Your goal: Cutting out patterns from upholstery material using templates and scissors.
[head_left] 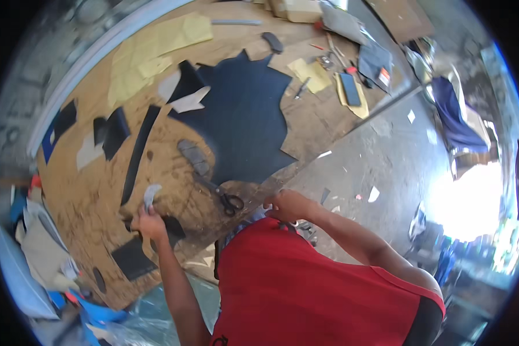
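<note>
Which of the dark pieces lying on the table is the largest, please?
The broad, jagged-edged sheet just beyond the scissors; every other dark piece, even the long strip beyond the left hand, is visibly smaller.

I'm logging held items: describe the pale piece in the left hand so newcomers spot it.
Over the brown worktable, left of the red top, find the left hand. The pale grey, curved piece sticks out from it. Its light colour and short length set it apart from the long black strip just beyond.
</note>
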Action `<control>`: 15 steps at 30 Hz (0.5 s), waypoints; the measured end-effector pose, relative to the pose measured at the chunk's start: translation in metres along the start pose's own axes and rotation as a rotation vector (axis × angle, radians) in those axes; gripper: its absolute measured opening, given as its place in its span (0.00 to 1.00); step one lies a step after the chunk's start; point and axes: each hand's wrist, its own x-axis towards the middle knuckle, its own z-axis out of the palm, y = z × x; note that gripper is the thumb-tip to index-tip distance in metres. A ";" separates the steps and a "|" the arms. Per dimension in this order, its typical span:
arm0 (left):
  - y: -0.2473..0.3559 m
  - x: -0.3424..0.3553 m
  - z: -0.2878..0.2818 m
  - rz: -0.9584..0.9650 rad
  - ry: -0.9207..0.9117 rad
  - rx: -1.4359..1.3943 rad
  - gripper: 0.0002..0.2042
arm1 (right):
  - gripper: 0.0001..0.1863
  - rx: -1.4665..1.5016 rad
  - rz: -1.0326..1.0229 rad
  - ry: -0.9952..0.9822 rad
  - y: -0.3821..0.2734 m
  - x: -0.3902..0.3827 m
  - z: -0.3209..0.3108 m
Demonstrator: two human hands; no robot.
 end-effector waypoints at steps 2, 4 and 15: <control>-0.005 0.012 0.005 0.081 -0.054 -0.024 0.13 | 0.14 0.099 0.071 0.095 0.006 -0.021 0.006; -0.024 0.019 0.011 0.107 -0.106 -0.057 0.11 | 0.14 0.258 0.147 0.227 0.014 -0.048 0.019; 0.079 0.042 -0.041 -0.510 -0.873 -1.181 0.10 | 0.24 0.478 0.588 1.312 0.167 -0.017 -0.068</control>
